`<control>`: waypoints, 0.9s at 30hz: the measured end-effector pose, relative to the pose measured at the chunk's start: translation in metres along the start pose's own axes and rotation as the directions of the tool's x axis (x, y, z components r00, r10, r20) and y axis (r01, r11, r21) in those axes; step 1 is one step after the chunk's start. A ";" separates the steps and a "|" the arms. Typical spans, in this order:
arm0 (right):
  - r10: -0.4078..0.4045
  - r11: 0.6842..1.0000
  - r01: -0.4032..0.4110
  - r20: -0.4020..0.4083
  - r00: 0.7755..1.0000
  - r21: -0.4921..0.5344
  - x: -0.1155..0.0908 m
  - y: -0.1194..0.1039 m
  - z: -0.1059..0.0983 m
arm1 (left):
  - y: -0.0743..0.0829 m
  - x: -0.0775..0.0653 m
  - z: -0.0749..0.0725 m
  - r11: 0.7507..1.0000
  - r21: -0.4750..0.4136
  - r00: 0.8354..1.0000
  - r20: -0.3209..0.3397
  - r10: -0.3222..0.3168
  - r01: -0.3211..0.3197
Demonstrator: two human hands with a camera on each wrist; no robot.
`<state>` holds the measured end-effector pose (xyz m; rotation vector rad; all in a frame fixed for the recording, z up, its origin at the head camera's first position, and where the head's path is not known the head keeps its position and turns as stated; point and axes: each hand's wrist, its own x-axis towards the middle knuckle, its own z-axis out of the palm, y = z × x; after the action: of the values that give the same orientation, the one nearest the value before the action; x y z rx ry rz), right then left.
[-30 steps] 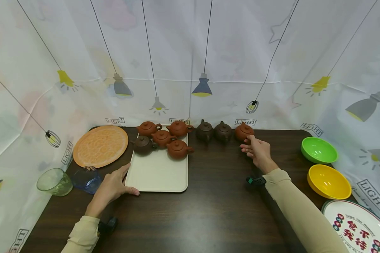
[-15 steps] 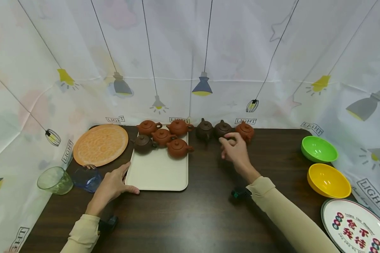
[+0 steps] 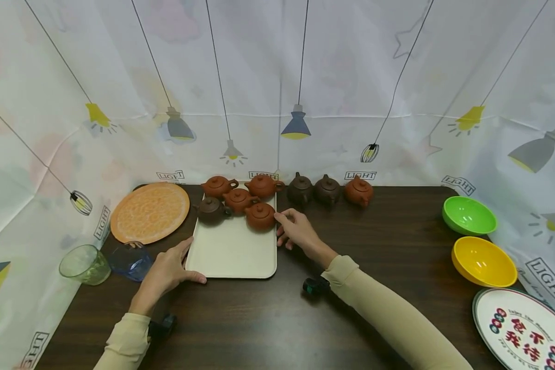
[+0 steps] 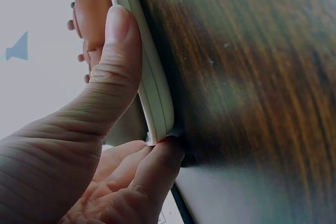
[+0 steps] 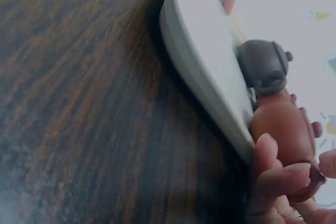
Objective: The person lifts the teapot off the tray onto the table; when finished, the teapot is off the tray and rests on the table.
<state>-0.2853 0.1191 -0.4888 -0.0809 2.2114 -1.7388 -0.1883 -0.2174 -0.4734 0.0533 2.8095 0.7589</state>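
Left hand (image 3: pixel 164 270): thumb and fingers holding the tray's near-left corner | pale tray (image 3: pixel 231 252): long axis near-to-far | reddish-brown teapot (image 3: pixel 260 218): frontmost on the tray, at its right edge, upright, long axis left-to-right, one projecting end pointing right | right hand (image 3: pixel 300 234): fingers narrow, pinching that end

Dark wood-grain table (image 3: pixel 268 324) before you: cream rectangular tray (image 3: pixel 231 257) left of centre; to its left, round orange mat (image 3: pixel 150 212), green glass (image 3: pixel 88 266) and blue glass (image 3: pixel 130 262); right of it along the far edge, two dark-brown teapots (image 3: pixel 300 191) and a reddish-brown teapot (image 3: pixel 358 191); at your far right, green bowl (image 3: pixel 469 217), yellow bowl (image 3: pixel 484 262), white plate (image 3: pixel 524 331).
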 end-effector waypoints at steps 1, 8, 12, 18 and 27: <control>0.004 1.000 -0.004 0.002 1.000 -0.004 0.002 0.001 0.001 | 0.000 0.000 0.000 1.000 0.001 1.000 -0.002 0.001 -0.001; -0.013 1.000 0.013 -0.016 1.000 -0.022 0.010 0.003 0.004 | -0.001 0.002 0.000 1.000 -0.004 1.000 -0.005 -0.002 0.002; -0.019 1.000 0.019 0.003 1.000 0.015 0.011 0.004 0.007 | -0.002 0.002 -0.002 1.000 -0.007 1.000 0.001 -0.006 0.006; -0.020 0.989 0.018 0.017 1.000 0.144 0.003 -0.007 -0.004 | 0.000 0.002 -0.008 1.000 -0.001 1.000 0.006 0.006 -0.006; -0.073 0.959 0.116 -0.170 0.983 0.259 -0.022 -0.036 -0.070 | 0.000 0.001 -0.003 1.000 -0.002 1.000 0.017 -0.007 0.007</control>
<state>-0.2905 0.1804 -0.4352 0.0158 2.0830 -2.1507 -0.1896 -0.2187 -0.4710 0.0491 2.7912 0.7567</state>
